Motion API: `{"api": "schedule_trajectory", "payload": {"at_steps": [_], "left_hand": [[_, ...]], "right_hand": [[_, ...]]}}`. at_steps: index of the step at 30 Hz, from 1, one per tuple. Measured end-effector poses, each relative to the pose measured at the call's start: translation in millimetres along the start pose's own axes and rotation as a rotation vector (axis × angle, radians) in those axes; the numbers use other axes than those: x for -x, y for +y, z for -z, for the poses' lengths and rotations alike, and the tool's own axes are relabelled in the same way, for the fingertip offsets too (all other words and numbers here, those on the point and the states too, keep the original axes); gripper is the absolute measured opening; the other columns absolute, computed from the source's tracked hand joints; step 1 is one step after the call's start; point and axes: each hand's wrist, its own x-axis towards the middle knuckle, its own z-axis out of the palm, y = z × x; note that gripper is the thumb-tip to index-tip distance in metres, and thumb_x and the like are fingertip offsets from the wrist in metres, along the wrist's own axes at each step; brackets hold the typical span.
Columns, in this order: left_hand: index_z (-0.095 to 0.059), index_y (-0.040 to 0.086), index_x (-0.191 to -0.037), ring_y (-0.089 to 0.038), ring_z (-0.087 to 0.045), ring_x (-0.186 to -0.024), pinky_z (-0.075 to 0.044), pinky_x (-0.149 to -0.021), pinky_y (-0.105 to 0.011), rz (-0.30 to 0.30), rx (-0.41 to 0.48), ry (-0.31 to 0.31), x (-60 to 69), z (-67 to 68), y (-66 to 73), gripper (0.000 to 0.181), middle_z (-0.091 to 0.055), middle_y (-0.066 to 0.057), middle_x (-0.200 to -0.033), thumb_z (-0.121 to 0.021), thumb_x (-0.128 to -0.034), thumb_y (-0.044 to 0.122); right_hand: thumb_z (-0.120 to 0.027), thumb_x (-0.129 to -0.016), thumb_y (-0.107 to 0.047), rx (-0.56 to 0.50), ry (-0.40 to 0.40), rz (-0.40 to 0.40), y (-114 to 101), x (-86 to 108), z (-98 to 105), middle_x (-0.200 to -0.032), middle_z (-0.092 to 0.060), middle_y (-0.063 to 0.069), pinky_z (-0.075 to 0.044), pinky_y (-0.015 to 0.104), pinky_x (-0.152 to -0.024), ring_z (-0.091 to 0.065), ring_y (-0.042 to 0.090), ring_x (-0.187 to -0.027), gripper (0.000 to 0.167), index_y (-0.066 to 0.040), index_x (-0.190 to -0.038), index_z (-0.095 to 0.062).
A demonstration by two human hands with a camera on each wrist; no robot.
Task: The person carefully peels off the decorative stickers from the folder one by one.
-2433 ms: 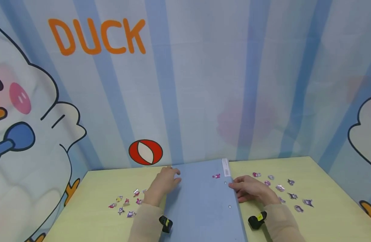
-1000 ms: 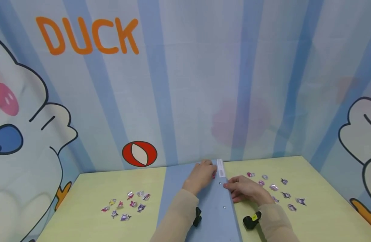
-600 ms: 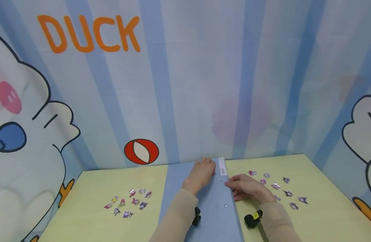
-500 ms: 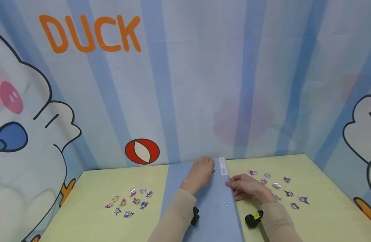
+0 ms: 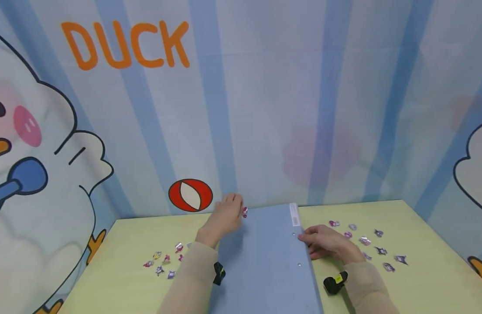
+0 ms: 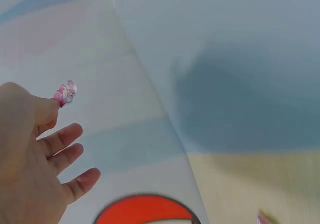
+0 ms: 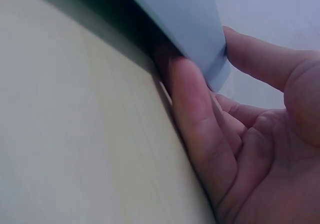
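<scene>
A small pink character sticker (image 5: 245,212) is pinched between the thumb and forefinger of my left hand (image 5: 224,218), raised over the far left corner of a light-blue folder (image 5: 264,257). In the left wrist view the sticker (image 6: 65,93) sticks out from the fingertips, and the other fingers are loosely bent. My right hand (image 5: 329,242) grips the folder's right edge near its far end. From the right wrist, fingers (image 7: 197,103) are seen beneath the folder's edge (image 7: 187,23) with the thumb against its outer side.
Several small stickers (image 5: 166,258) lie on the yellow table (image 5: 127,244) left of the folder, some hidden by my left arm. More stickers (image 5: 364,240) are spread out at right. A white barcode label (image 5: 294,214) marks the folder's far right corner. Behind hangs a striped curtain (image 5: 260,109).
Earlier the pink sticker lay on the folder near the label. My left hand reached it, took hold, and has since carried it up and left. My right hand has stayed at the folder's edge.
</scene>
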Motion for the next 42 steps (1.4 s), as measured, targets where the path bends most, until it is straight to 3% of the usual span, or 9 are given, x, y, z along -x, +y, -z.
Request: {"api": "schedule_trajectory", "payload": {"at_steps": [10,16,21,25,32,37,42], "left_hand": [[-0.052,0.004,-0.092,-0.031,-0.047,-0.100,-0.041,-0.084,-0.048,0.142,0.021,0.027,42.2,26.7,-63.9,0.013,-0.049,-0.010,-0.095,-0.052,-0.1013,0.013],[-0.051,0.003,-0.084,-0.031,-0.048,-0.091,-0.043,-0.074,-0.046,0.244,0.043,0.055,79.6,45.3,-109.5,0.015,-0.051,-0.011,-0.089,-0.053,-0.0988,0.008],[-0.051,0.004,-0.083,-0.029,-0.048,-0.083,-0.042,-0.065,-0.047,0.294,0.030,0.051,113.7,45.0,-144.2,0.013,-0.051,-0.007,-0.084,-0.055,-0.0960,0.005],[-0.048,0.006,-0.080,-0.028,-0.045,-0.079,-0.040,-0.063,-0.048,0.355,0.029,0.024,133.8,42.2,-164.9,0.016,-0.049,-0.006,-0.080,-0.055,-0.0949,0.004],[-0.045,0.008,-0.077,-0.028,-0.043,-0.078,-0.034,-0.067,-0.051,0.458,0.020,-0.052,147.0,33.3,-184.6,0.019,-0.045,-0.007,-0.079,-0.051,-0.0950,0.007],[-0.050,0.005,-0.080,-0.039,-0.047,-0.095,-0.036,-0.076,-0.058,0.531,-0.019,-0.096,152.0,30.0,-186.1,0.016,-0.052,-0.012,-0.089,-0.052,-0.0956,0.007],[-0.053,0.004,-0.080,-0.052,-0.038,-0.116,-0.031,-0.086,-0.068,0.557,-0.048,-0.129,153.6,32.1,-185.6,0.015,-0.055,-0.022,-0.103,-0.052,-0.0948,0.006]], "right_hand": [[-0.068,-0.093,-0.029,0.006,0.020,-0.014,4.0,2.4,3.4,-0.082,-0.067,0.012,-0.055,0.029,-0.059,-0.062,0.014,-0.062,0.035,0.002,-0.108,-0.059],[-0.067,-0.093,-0.029,0.007,0.010,0.000,0.4,0.8,2.9,-0.083,-0.067,0.012,-0.055,0.030,-0.060,-0.063,0.015,-0.063,0.034,0.002,-0.106,-0.060],[-0.066,-0.094,-0.027,0.005,0.002,-0.001,-0.2,1.1,3.2,-0.082,-0.067,0.012,-0.055,0.029,-0.059,-0.062,0.014,-0.062,0.032,0.002,-0.106,-0.060],[-0.066,-0.094,-0.027,0.004,0.003,-0.006,0.4,2.5,3.9,-0.083,-0.067,0.013,-0.055,0.029,-0.060,-0.062,0.014,-0.062,0.033,0.003,-0.107,-0.059],[-0.067,-0.094,-0.028,0.015,0.038,-0.002,-0.3,3.8,3.4,-0.085,-0.067,0.014,-0.056,0.032,-0.061,-0.063,0.017,-0.064,0.035,0.003,-0.109,-0.059],[-0.067,-0.093,-0.028,0.016,0.033,-0.005,2.4,4.0,0.7,-0.083,-0.067,0.012,-0.055,0.030,-0.059,-0.062,0.015,-0.062,0.035,0.003,-0.109,-0.059],[-0.068,-0.093,-0.029,0.020,0.053,-0.017,0.1,6.4,-1.4,-0.083,-0.067,0.013,-0.055,0.031,-0.059,-0.062,0.016,-0.062,0.037,0.002,-0.109,-0.059]]}}
